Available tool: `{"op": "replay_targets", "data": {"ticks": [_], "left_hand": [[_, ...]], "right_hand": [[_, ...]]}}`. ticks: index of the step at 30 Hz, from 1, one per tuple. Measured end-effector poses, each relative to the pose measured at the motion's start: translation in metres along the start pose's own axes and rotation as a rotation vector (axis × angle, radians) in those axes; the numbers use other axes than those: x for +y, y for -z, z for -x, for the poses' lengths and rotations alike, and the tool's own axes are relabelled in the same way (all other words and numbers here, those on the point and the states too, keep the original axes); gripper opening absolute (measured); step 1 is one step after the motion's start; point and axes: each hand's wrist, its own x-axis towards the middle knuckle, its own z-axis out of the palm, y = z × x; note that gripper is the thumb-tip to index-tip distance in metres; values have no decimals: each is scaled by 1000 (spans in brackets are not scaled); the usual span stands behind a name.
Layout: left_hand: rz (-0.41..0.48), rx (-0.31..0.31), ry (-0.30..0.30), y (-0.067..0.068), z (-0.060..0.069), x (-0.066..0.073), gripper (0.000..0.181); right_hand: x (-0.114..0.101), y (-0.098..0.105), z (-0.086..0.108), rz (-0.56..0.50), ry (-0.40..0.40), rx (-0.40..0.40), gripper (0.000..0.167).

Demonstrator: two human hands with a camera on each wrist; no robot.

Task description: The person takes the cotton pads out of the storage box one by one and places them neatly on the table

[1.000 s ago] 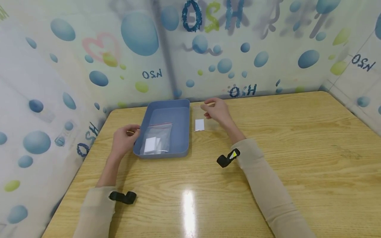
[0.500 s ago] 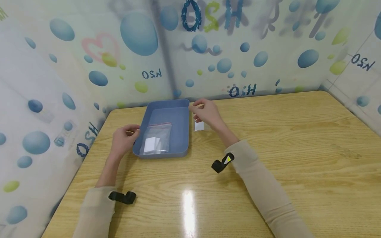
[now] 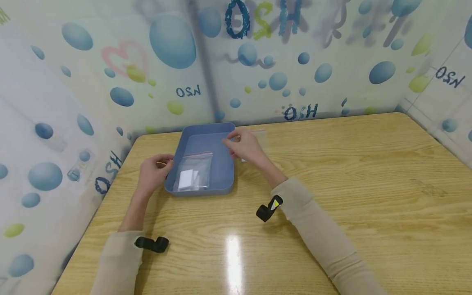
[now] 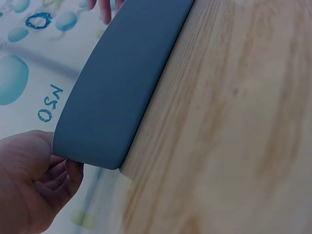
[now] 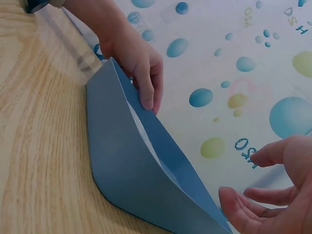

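Observation:
A blue-grey plastic tray lies on the wooden table in the head view. Inside its near part is a clear zip bag with white pieces in it. My left hand grips the tray's left rim, thumb over the edge and fingers outside; the left wrist view also has this hand at the tray wall. Over the right rim hovers my right hand, fingers loosely bent and apart, holding nothing in the right wrist view. Another clear bag lies right of the tray, mostly hidden behind that hand.
The wooden table extends widely to the right and in front. A wall covering with blue and green bubbles stands close behind the tray and along the left side.
My right hand has moved left from above the bag beside the tray to the tray's right rim, its grasp empty. My left hand and the tray have stayed in place.

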Motion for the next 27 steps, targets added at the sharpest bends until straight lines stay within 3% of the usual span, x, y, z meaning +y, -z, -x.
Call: {"op": "replay_targets", "data": {"ticks": [27], "left_hand": [[6,-11,10,-1,-1,-1,26]], "right_hand": [[4,-41,5,93,-28,-112,34]]}}
